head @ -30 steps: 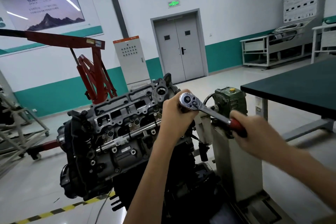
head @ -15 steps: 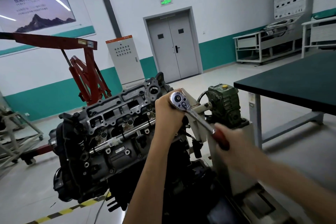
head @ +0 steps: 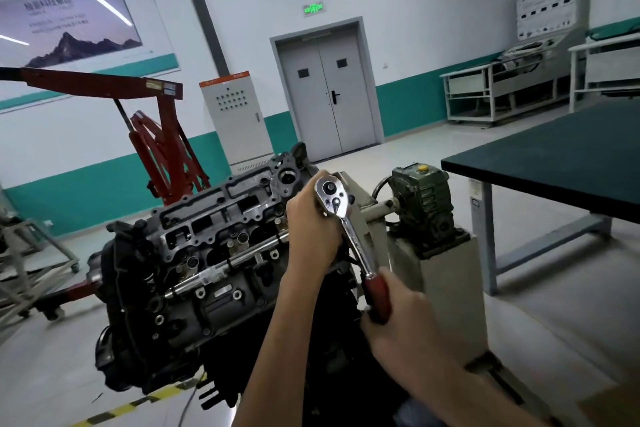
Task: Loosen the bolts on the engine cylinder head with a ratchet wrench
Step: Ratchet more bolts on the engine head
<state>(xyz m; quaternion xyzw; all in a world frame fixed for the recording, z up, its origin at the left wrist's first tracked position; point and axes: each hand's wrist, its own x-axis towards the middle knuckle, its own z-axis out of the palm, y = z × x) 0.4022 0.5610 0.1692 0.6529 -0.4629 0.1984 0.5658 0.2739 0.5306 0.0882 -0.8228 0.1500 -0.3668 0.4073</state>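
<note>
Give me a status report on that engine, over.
Left hand cups head of chrome ratchet wrench; right hand grips its red handle. Wrench on grey metal cylinder head, contact hidden. Beige metal stand close behind handle.

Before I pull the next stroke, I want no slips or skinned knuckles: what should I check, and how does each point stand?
1. Left hand steadying the ratchet wrench: ok, curled just under the chrome head.
2. Right hand on the red handle: ok, gripping its lower end.
3. Socket seated square on the bolt: cannot tell, the left hand hides it.
4. Ratchet direction setting: cannot tell, too small to read.
5. Room for the handle to swing: probably ok, though the grey stand is close on its right.
6. Cylinder head held firm: cannot tell.
</note>
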